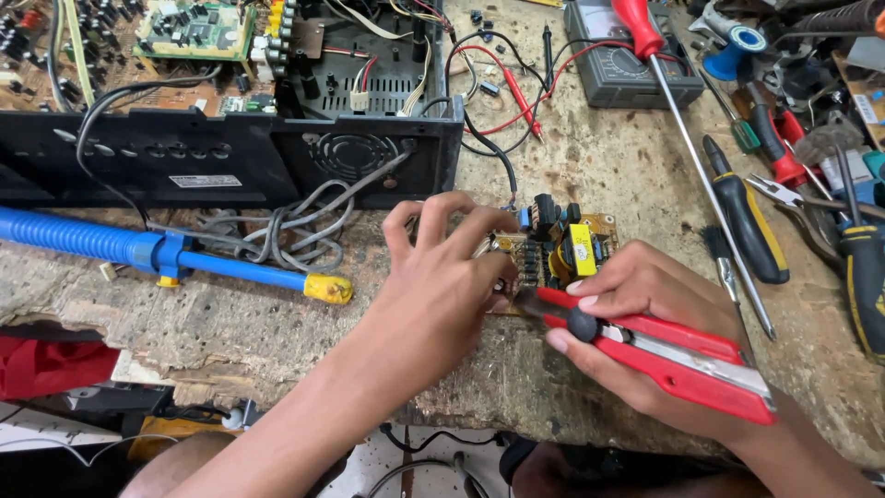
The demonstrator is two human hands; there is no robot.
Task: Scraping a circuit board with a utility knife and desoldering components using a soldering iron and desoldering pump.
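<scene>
Gripping one small circuit board [553, 254] on the workbench [608, 166]: left hand [442, 286], fingers curled down over its left end. Right hand [636, 323] closed around one pair of red-handled pliers [664, 346], tips at the board's near edge, apparently touching. One open black chassis [277, 157] behind, holding boards and wiring.

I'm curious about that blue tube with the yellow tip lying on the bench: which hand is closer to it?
Left. The left hand rests on the small circuit board, just right of the blue tube and its yellow tip. The right hand, holding red pliers, is farther right.
</scene>
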